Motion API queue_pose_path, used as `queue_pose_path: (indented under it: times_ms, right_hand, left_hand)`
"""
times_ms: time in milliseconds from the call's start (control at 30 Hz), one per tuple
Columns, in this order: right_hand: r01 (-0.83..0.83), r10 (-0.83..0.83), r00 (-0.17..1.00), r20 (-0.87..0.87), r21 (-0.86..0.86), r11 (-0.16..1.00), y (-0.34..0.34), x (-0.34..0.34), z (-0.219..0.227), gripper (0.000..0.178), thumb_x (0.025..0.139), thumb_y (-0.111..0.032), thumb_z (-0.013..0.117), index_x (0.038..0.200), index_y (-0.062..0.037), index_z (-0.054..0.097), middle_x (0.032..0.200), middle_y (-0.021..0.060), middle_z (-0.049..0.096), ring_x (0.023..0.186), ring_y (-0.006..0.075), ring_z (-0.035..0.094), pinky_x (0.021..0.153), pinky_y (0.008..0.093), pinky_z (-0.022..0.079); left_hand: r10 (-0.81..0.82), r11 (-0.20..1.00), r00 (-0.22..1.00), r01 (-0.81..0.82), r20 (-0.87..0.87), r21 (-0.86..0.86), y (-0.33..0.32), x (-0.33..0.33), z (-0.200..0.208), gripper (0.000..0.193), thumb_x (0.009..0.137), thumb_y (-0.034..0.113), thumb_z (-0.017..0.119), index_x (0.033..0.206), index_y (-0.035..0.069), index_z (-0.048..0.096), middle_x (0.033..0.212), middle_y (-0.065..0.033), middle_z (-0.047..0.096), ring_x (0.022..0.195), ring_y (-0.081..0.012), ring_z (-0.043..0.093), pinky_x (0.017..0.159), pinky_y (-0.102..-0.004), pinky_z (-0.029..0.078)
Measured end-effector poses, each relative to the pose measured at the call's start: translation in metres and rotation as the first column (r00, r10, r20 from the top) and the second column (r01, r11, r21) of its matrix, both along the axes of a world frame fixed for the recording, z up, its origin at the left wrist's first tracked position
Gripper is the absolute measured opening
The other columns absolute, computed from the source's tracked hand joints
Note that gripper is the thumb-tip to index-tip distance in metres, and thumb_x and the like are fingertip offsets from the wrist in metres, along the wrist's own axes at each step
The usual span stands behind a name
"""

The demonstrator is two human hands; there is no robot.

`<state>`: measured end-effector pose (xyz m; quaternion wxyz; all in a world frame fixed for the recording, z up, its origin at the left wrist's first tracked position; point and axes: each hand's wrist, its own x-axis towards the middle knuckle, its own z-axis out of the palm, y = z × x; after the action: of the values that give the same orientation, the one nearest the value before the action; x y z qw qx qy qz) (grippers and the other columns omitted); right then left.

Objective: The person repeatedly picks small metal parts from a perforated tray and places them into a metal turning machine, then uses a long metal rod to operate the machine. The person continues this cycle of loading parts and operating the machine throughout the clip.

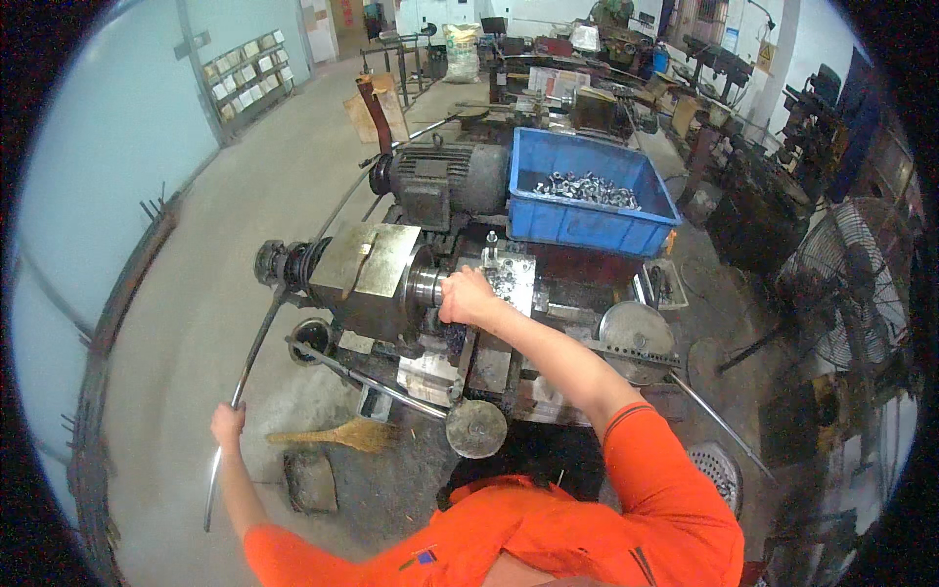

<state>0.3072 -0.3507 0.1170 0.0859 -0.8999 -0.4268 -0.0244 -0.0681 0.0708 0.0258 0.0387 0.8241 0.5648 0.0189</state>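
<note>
My left hand (pixel 228 423) is wrapped round a long metal lever (pixel 258 344) that slopes down from the left end of a small lathe (pixel 372 308). My right hand (pixel 467 294) is closed at the shiny chuck (pixel 424 287) on the spindle. Whatever its fingers hold is hidden. Just beyond that hand, a metal tool block (pixel 513 279) with an upright bolt (pixel 491 240) sits on the slide. A bare metal plate (pixel 375 256) covers the headstock.
A blue bin (pixel 577 232) with many small metal parts stands behind the slide, beside a motor (pixel 450 176). Below are a round disc (pixel 476 428), a straw broom (pixel 352 434) and a dark tray (pixel 309 481). A large fan (pixel 839 279) stands at right.
</note>
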Motion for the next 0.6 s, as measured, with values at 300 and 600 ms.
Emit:
queue_pose_path:
  times_ms: [300, 600]
  right_hand:
    - [-0.045, 0.045, 0.999, -0.012, 0.020, 0.999, -0.005, 0.004, -0.004, 0.028, 0.053, -0.022, 0.058, 0.070, -0.0007, 0.063, 0.080, 0.0175, 0.061, 0.083, 0.0331, 0.055, 0.075, 0.0372, 0.046]
    - [0.001, 0.010, 0.982, 0.191, -0.053, 0.999, -0.020, 0.005, 0.001, 0.024, 0.055, -0.023, 0.058, 0.066, -0.0025, 0.063, 0.078, 0.0158, 0.060, 0.084, 0.0304, 0.053, 0.075, 0.0365, 0.044]
  left_hand:
    - [-0.066, 0.997, 0.988, 0.061, 0.139, 0.038, -0.122, 0.012, 0.010, 0.041, 0.065, 0.040, 0.063, 0.086, 0.004, 0.060, 0.085, -0.0198, 0.061, 0.084, -0.0328, 0.058, 0.073, -0.0407, 0.045]
    - [-0.146, 0.791, 0.933, 0.309, 0.329, -0.528, -0.148, 0.032, 0.051, 0.026, 0.071, 0.016, 0.061, 0.084, -0.005, 0.053, 0.065, -0.0148, 0.059, 0.061, -0.0221, 0.061, 0.054, -0.0350, 0.050]
